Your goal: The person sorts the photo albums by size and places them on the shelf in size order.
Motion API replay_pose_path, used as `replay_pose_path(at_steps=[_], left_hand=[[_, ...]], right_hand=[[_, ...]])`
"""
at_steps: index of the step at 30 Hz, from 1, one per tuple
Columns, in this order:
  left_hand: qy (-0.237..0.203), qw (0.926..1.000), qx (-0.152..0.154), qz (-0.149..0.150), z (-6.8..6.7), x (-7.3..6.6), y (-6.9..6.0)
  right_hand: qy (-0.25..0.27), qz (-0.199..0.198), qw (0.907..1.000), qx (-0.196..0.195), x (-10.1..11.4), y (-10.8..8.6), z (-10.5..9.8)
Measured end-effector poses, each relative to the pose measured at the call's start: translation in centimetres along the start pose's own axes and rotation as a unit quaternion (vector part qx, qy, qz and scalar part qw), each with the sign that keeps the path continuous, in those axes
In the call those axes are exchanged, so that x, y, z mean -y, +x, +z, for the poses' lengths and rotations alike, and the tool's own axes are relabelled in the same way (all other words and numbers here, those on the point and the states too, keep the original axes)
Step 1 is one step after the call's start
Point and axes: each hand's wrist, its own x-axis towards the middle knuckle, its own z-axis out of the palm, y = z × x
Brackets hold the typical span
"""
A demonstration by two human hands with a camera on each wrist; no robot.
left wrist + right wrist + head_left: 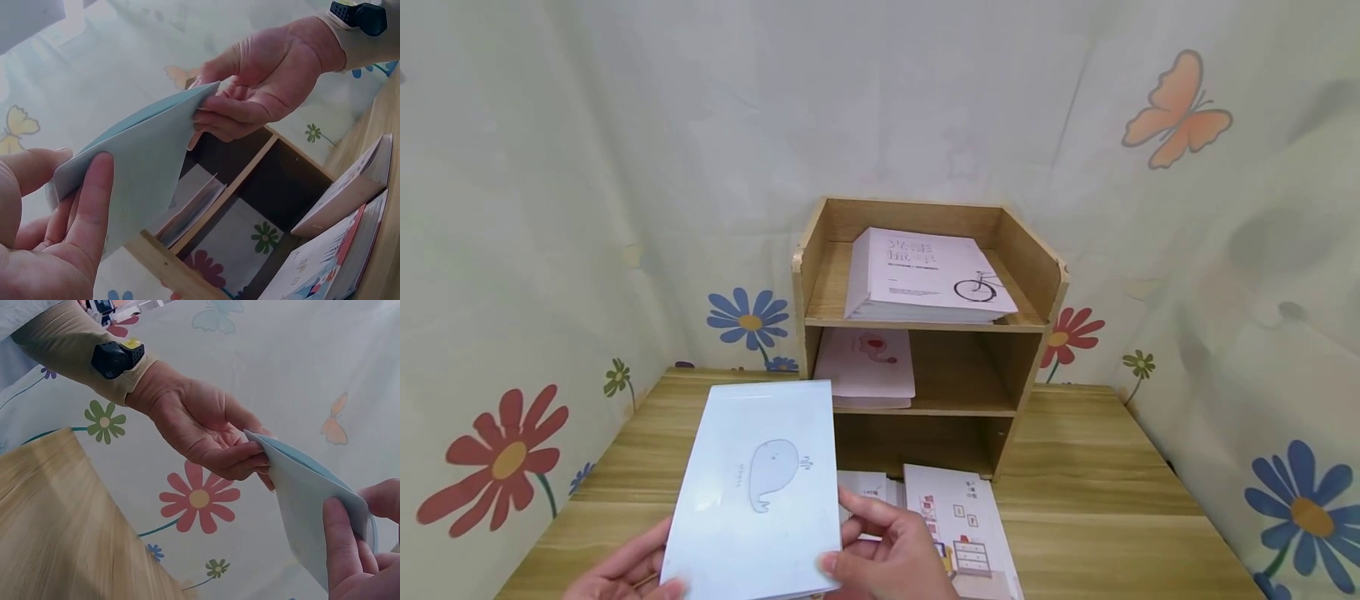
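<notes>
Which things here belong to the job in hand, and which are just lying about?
Seemingly in the job:
left hand
right hand
whale booklet, held by both

Seemingly just lying about:
bicycle stack
elephant booklet
dresser book
shelf, standing by

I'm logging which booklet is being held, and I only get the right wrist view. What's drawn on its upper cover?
Observer: The head view shows a pale blue whale on the booklet.
Operator: Thanks. Is there any furniture out of my sight?
Observer: Yes, a three-level wooden shelf unit stands on the table.
Operator: What lies on its top level?
Observer: A thick stack, its pale top cover showing part of a bicycle.
</notes>
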Motion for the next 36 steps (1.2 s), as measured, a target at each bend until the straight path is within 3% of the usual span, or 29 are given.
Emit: replay_pose_path(at_steps=[2, 6, 8, 13, 18, 24, 30, 36], left_hand=[[-0.009, 0.9997, -0.007, 0.023, 0.6, 0.1, 0.0], [-0.055, 0.9955, 0.026, 0.072, 1.5, 0.5, 0.1], [-0.083, 0.9929, 0.041, 0.075, 1.9, 0.6, 0.4], [-0.087, 0.9942, 0.042, 0.047, 2.9, 0.5, 0.6], [-0.065, 0.9977, 0.008, 0.018, 4.1, 0.4, 0.5], [-0.047, 0.9987, -0.019, 0.008, 5.7, 0.2, 0.5], [-0.063, 0.9963, 0.04, 0.042, 6.7, 0.2, 0.5], [-0.08, 0.9884, 0.097, 0.086, 7.8, -0.1, 0.9]], right_hand=[[-0.006, -0.003, 1.0, -0.001, 0.1, -0.1, -0.4], [-0.021, -0.008, 0.9997, -0.008, 0.3, -0.3, -1.2], [-0.033, -0.012, 0.9993, -0.009, 0.3, -0.4, -1.6], [-0.047, -0.019, 0.9986, -0.012, 0.6, -0.7, -2.4], [-0.05, -0.019, 0.9984, -0.02, 0.8, -1.1, -3.1], [-0.052, -0.027, 0.998, -0.021, 1.1, -1.5, -3.9], [-0.059, -0.044, 0.9971, -0.017, 1.5, -2.0, -4.8], [-0.066, -0.034, 0.996, -0.05, 1.8, -2.3, -5.6]])
